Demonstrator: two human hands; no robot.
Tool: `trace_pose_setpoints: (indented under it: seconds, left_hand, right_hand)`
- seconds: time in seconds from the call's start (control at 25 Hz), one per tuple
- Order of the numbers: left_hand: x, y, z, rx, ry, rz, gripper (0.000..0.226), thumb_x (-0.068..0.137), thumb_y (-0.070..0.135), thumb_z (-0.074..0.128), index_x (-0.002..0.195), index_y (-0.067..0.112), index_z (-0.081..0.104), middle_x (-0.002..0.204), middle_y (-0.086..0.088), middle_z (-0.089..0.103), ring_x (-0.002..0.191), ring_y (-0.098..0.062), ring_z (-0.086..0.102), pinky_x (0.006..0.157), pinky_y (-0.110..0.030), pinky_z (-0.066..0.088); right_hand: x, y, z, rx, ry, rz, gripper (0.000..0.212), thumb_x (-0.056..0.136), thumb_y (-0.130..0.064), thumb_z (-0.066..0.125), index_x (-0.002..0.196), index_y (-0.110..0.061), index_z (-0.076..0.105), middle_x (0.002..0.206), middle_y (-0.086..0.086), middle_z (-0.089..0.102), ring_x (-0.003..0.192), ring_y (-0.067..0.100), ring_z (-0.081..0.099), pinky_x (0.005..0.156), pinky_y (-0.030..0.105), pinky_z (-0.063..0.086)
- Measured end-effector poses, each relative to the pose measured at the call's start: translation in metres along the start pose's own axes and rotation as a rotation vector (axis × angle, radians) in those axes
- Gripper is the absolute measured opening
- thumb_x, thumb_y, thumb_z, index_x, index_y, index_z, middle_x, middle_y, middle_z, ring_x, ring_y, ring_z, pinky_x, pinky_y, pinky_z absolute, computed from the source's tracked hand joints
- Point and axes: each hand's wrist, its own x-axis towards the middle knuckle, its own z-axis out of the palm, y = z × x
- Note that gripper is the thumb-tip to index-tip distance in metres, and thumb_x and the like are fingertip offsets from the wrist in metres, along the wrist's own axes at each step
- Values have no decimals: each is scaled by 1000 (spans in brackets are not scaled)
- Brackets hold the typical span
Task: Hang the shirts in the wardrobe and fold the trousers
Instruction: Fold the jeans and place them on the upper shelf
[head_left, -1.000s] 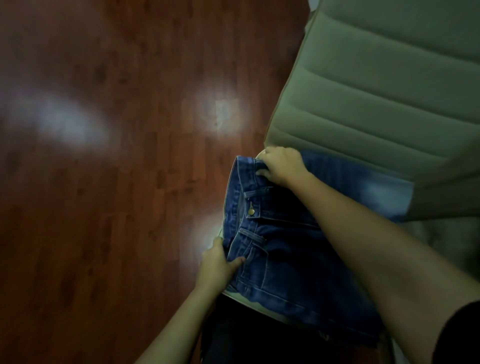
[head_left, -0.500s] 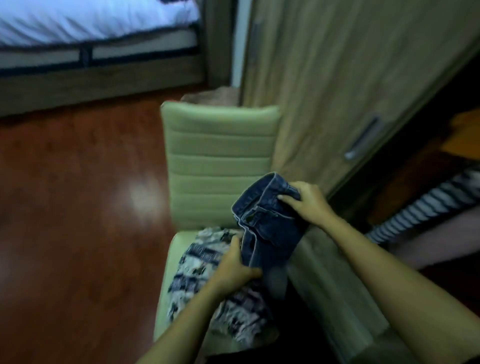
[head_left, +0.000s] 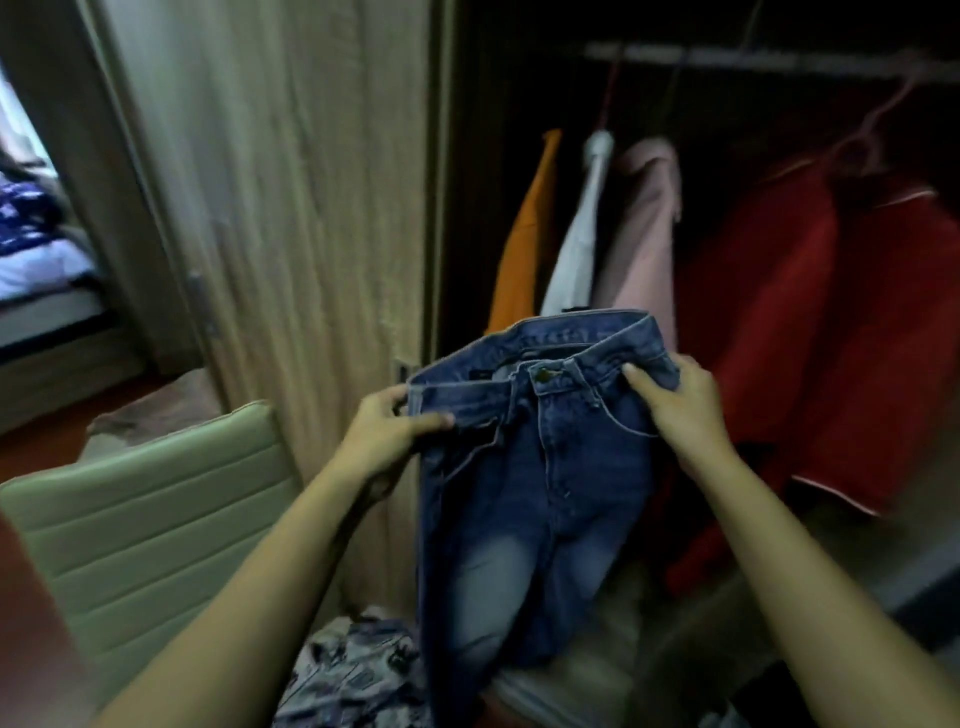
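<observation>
A pair of blue jeans (head_left: 524, 499) hangs upright in front of me, front side facing me, legs dangling. My left hand (head_left: 387, 434) grips the left end of the waistband. My right hand (head_left: 680, 410) grips the right end by the pocket. Behind them the open wardrobe (head_left: 779, 291) holds an orange garment (head_left: 524, 244), a white one (head_left: 579, 244), a pink one (head_left: 647, 234) and a red one (head_left: 821, 332) hung from a rail (head_left: 753, 62). A patterned blue-and-white shirt (head_left: 358, 675) lies on the chair seat below the jeans.
A pale green padded chair (head_left: 145, 519) stands at the lower left, its back against the shut wooden wardrobe door (head_left: 291, 208). A bed (head_left: 36, 260) with white bedding shows at the far left, above red-brown floor.
The jeans have gone from lying on the chair to being held up by the waistband and spread out. My view has swung up from the floor to the open wardrobe.
</observation>
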Motion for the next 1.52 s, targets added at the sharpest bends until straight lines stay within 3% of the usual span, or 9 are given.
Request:
trace_pose_setpoints:
  seconds: [0.12,0.28,0.48,0.6,0.8,1.0,1.2,1.32,1.52]
  left_hand:
    - [30,24,25,4,45,140,16,83,10,67,98,5,68,85,-7,73,79,-21,69,75,-33,58]
    - [52,1,53,449,155,334,29,83,41,60,95,17,69,89,-2,72,87,-22,68,82,-48,54]
    - [55,12,102,518,122,616,12,97,23,49,91,20,58,77,12,59,71,3,53,67,-19,41]
    - [64,27,123,576,97,554,23,100,23,41,97,11,61,89,1,61,84,-10,54,66,-18,31]
    - [60,53,126,337,15,343,34,99,30,41,71,17,56,73,2,57,68,-9,52,62,-16,43]
    - [46,74,151,-18,-9,16,31,86,36,57,78,7,64,93,-17,70,86,-30,67,87,-44,53]
    - [-12,94,184,-149,-342,217,30,99,24,45,89,5,67,84,-17,72,77,-27,69,75,-39,56]
    - [-19,97,190,-126,-467,320,31,98,26,47,97,3,67,95,-21,71,92,-34,67,85,-45,52]
    - [-28,92,185,35,-541,493,23,82,15,68,105,10,65,90,-1,73,81,-8,68,75,-18,52]
  right_hand:
    - [1,2,-58,144,115,7,5,85,-20,66,86,-25,66,92,-2,69,91,17,65,82,33,50]
    - [-23,22,-102,-37,-21,22,21,82,-9,68,83,-29,62,83,-6,67,77,3,60,70,12,45]
    - [-39,26,-154,87,85,61,26,82,1,66,102,-14,60,91,-10,66,77,-6,64,71,6,48]
    - [-42,18,-162,160,109,167,16,83,-3,65,94,-15,63,86,-5,67,67,-11,63,64,5,48]
    - [-64,8,-171,446,118,392,15,92,-19,52,86,-14,65,66,-4,73,60,6,68,55,16,54]
    - [-55,-19,-134,547,230,489,29,93,-34,51,92,-9,66,69,-1,74,62,10,70,58,21,56]
    - [-64,-78,-97,568,-44,229,27,88,-36,49,97,-14,63,82,-3,72,70,7,66,62,21,51]
    - [-69,-94,-91,647,-117,208,58,75,-57,35,112,-21,60,102,-9,69,71,9,68,64,19,54]
    - [-73,-93,-100,625,-258,266,56,92,-48,26,131,-14,50,122,-1,60,81,12,70,71,21,55]
